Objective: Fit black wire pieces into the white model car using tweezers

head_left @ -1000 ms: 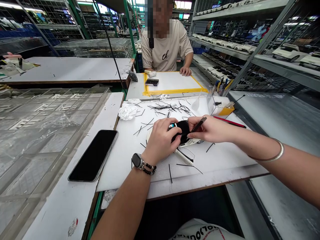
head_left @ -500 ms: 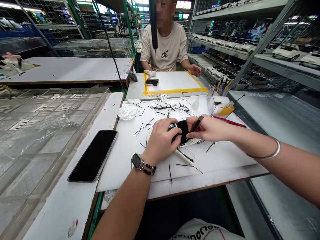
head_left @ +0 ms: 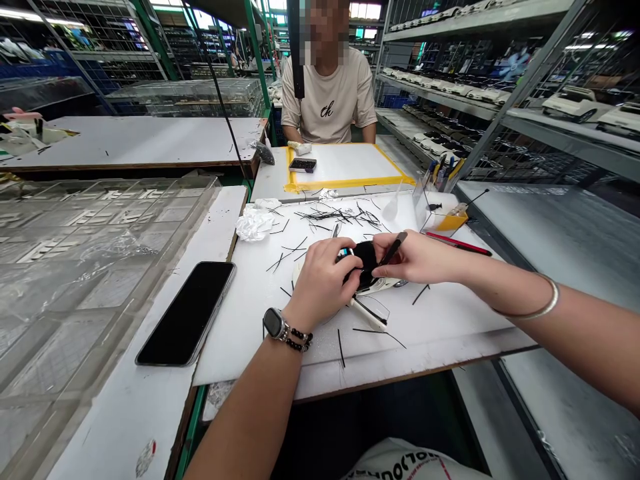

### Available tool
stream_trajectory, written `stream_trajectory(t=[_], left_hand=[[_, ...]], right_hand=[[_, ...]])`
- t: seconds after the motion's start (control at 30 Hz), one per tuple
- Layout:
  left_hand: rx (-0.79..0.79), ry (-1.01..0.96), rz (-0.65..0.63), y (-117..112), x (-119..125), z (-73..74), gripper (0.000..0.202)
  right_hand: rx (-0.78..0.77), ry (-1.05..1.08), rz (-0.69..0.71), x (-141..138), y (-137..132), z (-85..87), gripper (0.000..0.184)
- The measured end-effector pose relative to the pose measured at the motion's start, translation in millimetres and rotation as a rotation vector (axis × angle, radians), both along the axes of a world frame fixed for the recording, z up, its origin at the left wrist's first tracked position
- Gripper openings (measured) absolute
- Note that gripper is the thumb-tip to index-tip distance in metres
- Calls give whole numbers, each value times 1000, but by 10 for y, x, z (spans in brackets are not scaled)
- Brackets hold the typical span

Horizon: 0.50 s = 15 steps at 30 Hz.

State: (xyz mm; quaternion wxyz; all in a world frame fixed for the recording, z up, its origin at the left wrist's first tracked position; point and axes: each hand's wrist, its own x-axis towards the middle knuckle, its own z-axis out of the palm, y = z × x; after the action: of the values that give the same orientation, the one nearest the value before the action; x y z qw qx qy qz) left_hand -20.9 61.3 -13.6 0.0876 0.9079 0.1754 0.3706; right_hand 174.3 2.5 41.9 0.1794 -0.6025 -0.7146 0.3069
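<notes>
A white model car (head_left: pixel 384 286) with a black interior lies on the white work surface, partly hidden beneath my fingers. My left hand (head_left: pixel 320 277) curls over its left side and grips it. In my right hand (head_left: pixel 413 259) I pinch dark tweezers (head_left: pixel 393 247), their lower end down at the black part of the car; the tips are hidden. Just in front of the car lies a small white car part with a clear window (head_left: pixel 371 313). Thin black strips (head_left: pixel 341 216) are scattered behind and around the car.
Left of the work surface lies a black phone (head_left: pixel 186 313) beside clear plastic trays (head_left: pixel 100 287). Crumpled white tissue (head_left: pixel 255 223) sits at the back left. At the back right are a tool holder (head_left: pixel 440 200) and a red pen (head_left: pixel 460 245). Opposite sits a person (head_left: pixel 327 100).
The person opposite has lowered the hand that was raised at the right. My own hands, the tweezers and the model car look almost unmoved.
</notes>
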Motion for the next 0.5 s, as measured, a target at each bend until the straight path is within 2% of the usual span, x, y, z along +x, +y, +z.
stream_trajectory(t=[0.5], left_hand=[[-5, 18, 4, -1, 8, 5, 12]], right_hand=[[22, 22, -2, 1, -39, 1, 19]])
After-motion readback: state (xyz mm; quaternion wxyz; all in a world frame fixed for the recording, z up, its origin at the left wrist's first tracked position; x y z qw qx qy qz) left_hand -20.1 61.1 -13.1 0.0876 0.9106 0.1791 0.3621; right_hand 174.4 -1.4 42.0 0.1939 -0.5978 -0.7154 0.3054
